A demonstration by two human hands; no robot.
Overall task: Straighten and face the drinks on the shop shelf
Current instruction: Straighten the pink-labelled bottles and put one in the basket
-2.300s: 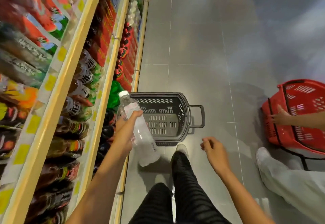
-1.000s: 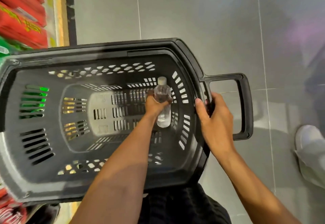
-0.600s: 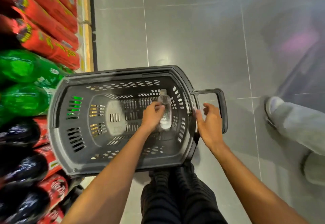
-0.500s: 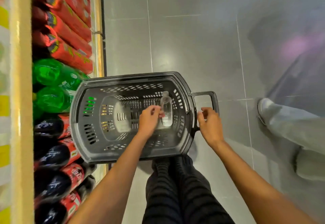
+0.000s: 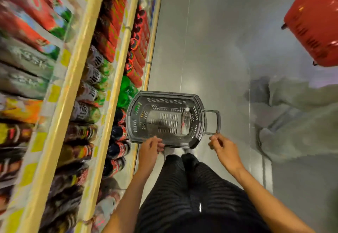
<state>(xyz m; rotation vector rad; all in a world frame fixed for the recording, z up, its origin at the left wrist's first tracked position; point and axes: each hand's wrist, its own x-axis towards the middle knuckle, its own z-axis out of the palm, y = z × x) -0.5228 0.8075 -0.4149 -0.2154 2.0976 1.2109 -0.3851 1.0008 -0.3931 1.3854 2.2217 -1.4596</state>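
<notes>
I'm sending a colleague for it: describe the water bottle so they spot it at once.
On the floor beside the drinks shelves sits a grey basket. The bottle lies inside at its handle end: clear, white-capped, the only thing in it.

Tight on the left: yellow-edged shop shelf rails packed with rows of red, green and dark drink bottles, bottom row just beside the left end of the dark grey slotted plastic basket. Inside the basket mostly free, only a clear plastic water bottle with a white cap lying along the right end by the loop handle. Wide open grey tiled floor ahead. To the right, another person's pale trouser legs, plus a red plastic basket further up, both well apart from the grey one. Own knees in black ribbed trousers just behind the near rim
</notes>
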